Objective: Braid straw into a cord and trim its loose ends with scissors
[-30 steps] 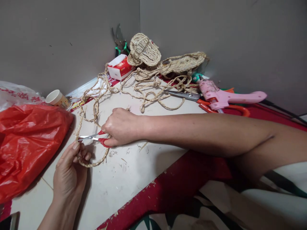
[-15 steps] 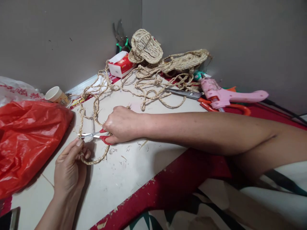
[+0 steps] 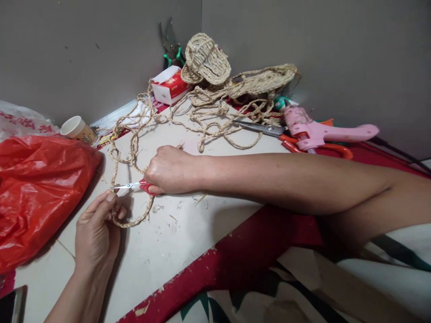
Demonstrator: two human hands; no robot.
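Note:
My left hand pinches a braided straw rope between thumb and fingers at the left of the white board. Just above those fingertips, the blades of small red-handled scissors lie across the rope, looking nearly closed. My right hand is wrapped round the red handles, its knuckles hiding most of them. From the left fingers the rope loops down and right, passing behind the right hand. Another stretch of it runs up from the blades toward the tangled rope at the back.
Coiled straw rope rests at the back beside a red-and-white box and green-handled pruners. A pink glue gun lies over larger orange-handled scissors on the right. Leftward are a paper cup, a red plastic bag and a phone.
The scissors' blades and handles have drawn closer together across the rope. Both hands keep nearly the same place, and the whole view has shifted slightly.

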